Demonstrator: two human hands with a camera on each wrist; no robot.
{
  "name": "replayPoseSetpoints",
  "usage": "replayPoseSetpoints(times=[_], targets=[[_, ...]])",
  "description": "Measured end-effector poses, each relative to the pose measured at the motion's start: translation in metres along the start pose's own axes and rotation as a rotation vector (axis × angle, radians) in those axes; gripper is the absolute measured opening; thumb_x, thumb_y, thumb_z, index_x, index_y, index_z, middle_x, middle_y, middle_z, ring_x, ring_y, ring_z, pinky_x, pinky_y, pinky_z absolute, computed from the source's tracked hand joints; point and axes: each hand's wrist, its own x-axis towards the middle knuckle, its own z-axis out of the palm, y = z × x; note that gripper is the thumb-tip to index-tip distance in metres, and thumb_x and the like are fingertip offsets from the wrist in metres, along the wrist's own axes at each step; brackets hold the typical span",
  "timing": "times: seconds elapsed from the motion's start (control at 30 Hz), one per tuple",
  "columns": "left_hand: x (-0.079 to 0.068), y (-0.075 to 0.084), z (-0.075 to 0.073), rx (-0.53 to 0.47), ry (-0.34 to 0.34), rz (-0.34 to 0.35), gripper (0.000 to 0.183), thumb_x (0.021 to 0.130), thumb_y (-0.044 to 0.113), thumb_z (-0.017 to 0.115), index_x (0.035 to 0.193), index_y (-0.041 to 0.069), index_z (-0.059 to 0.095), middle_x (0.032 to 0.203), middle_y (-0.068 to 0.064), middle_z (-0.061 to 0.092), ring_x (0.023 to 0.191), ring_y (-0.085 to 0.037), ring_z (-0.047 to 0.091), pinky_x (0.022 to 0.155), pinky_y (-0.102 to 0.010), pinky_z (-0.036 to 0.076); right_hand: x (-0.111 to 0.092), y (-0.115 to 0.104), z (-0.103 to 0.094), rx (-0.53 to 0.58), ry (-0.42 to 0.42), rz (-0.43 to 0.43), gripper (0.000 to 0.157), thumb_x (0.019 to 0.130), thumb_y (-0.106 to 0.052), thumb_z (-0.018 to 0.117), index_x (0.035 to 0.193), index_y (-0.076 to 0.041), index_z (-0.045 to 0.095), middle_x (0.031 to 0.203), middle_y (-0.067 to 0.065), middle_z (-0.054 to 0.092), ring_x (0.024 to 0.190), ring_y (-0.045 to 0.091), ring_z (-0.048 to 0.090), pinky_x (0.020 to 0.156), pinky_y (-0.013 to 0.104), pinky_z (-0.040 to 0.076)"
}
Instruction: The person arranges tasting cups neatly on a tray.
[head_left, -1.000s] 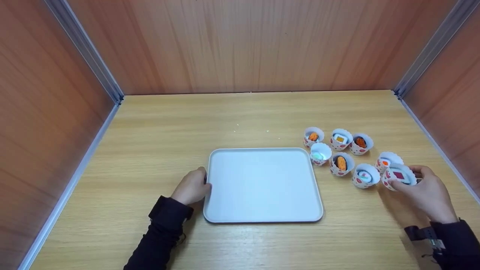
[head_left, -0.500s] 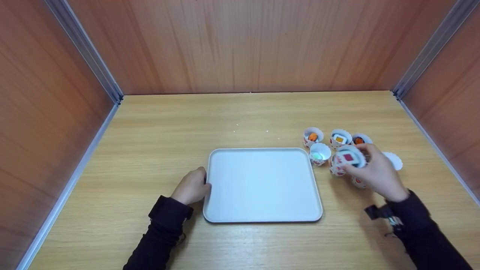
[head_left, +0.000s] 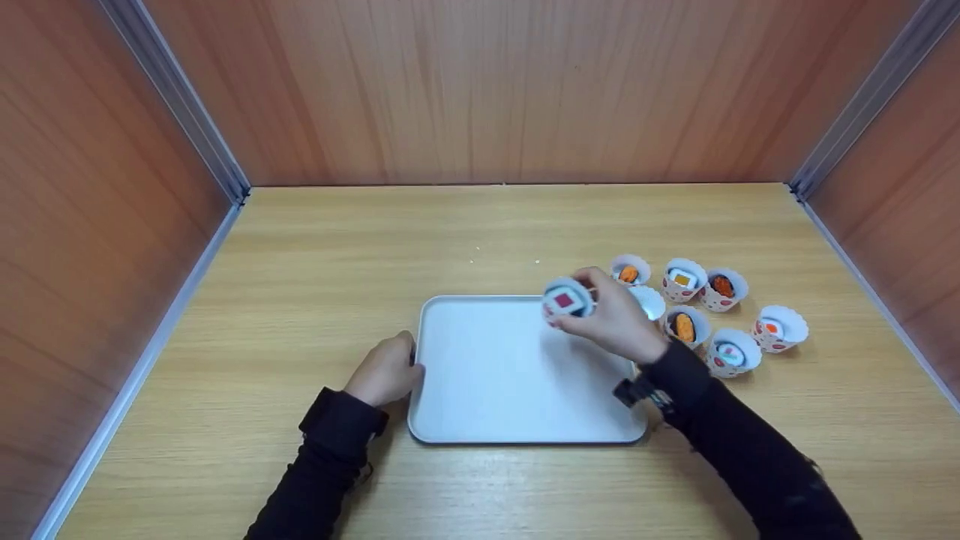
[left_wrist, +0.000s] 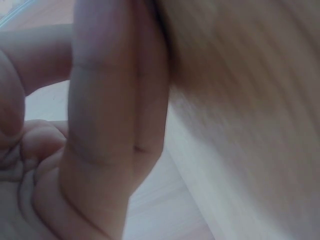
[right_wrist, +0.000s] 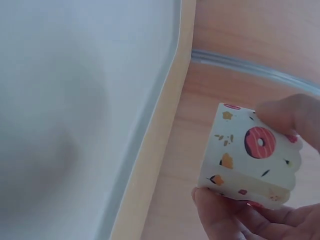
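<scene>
red-centred piece (head_left: 563, 300) in patterned cup (right_wrist: 239, 160)

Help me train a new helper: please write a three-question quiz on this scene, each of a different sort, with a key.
1. Multiple choice: what colour is the square inside the cup in the right grip?
a) green
b) dark red
c) yellow

2. True or false: the left grip is at the left edge of the tray.

3. Count: how many other cups stand on the table to the right of the tray?

Key: 1. b, dark red. 2. True. 3. Seven, one of them partly hidden behind the right grip.
</scene>
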Motion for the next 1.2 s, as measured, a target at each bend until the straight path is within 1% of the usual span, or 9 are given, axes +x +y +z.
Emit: replayPoseSetpoints(times=[0.2, 0.33, 0.4, 0.47, 0.63, 0.73, 0.87, 1.07, 1.2], targets=[[-0.001, 0.0, -0.001, 0.015, -0.002, 0.008, 0.007, 0.085, 0.003, 0.058, 0.083, 0.003, 0.051, 0.071, -0.007, 0.053, 0.058, -0.019, 0.052, 0.05, -0.027, 0.041, 0.025, -0.022, 0.036, 0.021, -0.053, -0.021, 0.063, 0.077, -0.03, 0.082, 0.127, -0.007, 0.052, 0.119, 0.013, 0.062, 0.099, 0.024, 0.061, 0.081, 0.034, 0.051], [0.0, -0.001, -0.003, 0.023, -0.003, 0.011, 0.006, 0.086, 0.004, 0.058, 0.085, 0.003, 0.052, 0.072, -0.006, 0.053, 0.059, -0.019, 0.052, 0.051, -0.026, 0.041, 0.041, -0.036, 0.06, 0.024, -0.082, -0.042, 0.062, 0.076, -0.028, 0.082, 0.126, -0.008, 0.052, 0.119, 0.014, 0.063, 0.099, 0.023, 0.06, 0.083, 0.036, 0.052], [0.001, -0.001, -0.003, 0.024, -0.001, 0.01, 0.006, 0.086, 0.004, 0.058, 0.085, 0.003, 0.052, 0.072, -0.005, 0.052, 0.06, -0.019, 0.051, 0.052, -0.026, 0.041, 0.048, -0.041, 0.072, 0.026, -0.105, -0.037, 0.061, 0.076, -0.027, 0.082, 0.126, -0.008, 0.052, 0.118, 0.012, 0.063, 0.099, 0.022, 0.06, 0.084, 0.035, 0.052], [0.001, -0.002, -0.002, 0.029, 0.006, 0.018, 0.006, 0.085, 0.004, 0.059, 0.084, 0.003, 0.052, 0.072, -0.005, 0.052, 0.061, -0.019, 0.051, 0.053, -0.027, 0.041, 0.054, -0.045, 0.084, 0.01, -0.125, -0.037, 0.06, 0.076, -0.025, 0.082, 0.125, -0.009, 0.052, 0.116, 0.011, 0.063, 0.099, 0.022, 0.06, 0.084, 0.035, 0.052], [0.0, -0.002, -0.001, 0.028, 0.006, 0.01, 0.007, 0.085, 0.004, 0.059, 0.084, 0.003, 0.053, 0.072, -0.005, 0.051, 0.062, -0.02, 0.05, 0.054, -0.027, 0.039, 0.062, -0.048, 0.109, -0.066, -0.178, -0.039, 0.06, 0.078, -0.024, 0.081, 0.126, -0.006, 0.051, 0.113, 0.01, 0.064, 0.099, 0.022, 0.061, 0.085, 0.034, 0.052], [0.001, -0.002, -0.001, 0.03, 0.008, 0.01, 0.007, 0.085, 0.004, 0.06, 0.085, 0.003, 0.053, 0.072, -0.005, 0.051, 0.063, -0.02, 0.05, 0.054, -0.027, 0.039, 0.065, -0.048, 0.118, -0.089, -0.2, -0.033, 0.06, 0.079, -0.023, 0.08, 0.128, -0.005, 0.05, 0.111, 0.01, 0.064, 0.098, 0.022, 0.061, 0.084, 0.034, 0.052], [0.001, -0.002, -0.001, 0.031, 0.009, 0.013, 0.007, 0.085, 0.003, 0.06, 0.085, 0.002, 0.053, 0.072, -0.005, 0.051, 0.063, -0.02, 0.049, 0.054, -0.027, 0.039, 0.067, -0.048, 0.125, -0.107, -0.217, -0.029, 0.061, 0.079, -0.021, 0.079, 0.129, -0.004, 0.049, 0.11, 0.01, 0.063, 0.095, 0.021, 0.06, 0.082, 0.033, 0.051], [0.001, -0.002, 0.0, 0.025, 0.002, 0.01, 0.006, 0.084, 0.004, 0.059, 0.087, 0.002, 0.054, 0.072, -0.005, 0.051, 0.063, -0.02, 0.05, 0.054, -0.027, 0.039, 0.067, -0.046, 0.13, -0.135, -0.219, -0.025, 0.061, 0.081, -0.022, 0.078, 0.131, -0.004, 0.048, 0.111, 0.01, 0.062, 0.095, 0.02, 0.059, 0.081, 0.031, 0.051], [0.0, -0.002, 0.0, 0.028, 0.012, 0.026, 0.005, 0.084, 0.003, 0.058, 0.085, 0.002, 0.054, 0.071, -0.005, 0.053, 0.06, -0.019, 0.051, 0.052, -0.027, 0.04, 0.067, -0.044, 0.131, -0.137, -0.209, -0.042, 0.062, 0.081, -0.022, 0.077, 0.133, -0.003, 0.048, 0.112, 0.011, 0.062, 0.094, 0.021, 0.059, 0.081, 0.031, 0.05]])
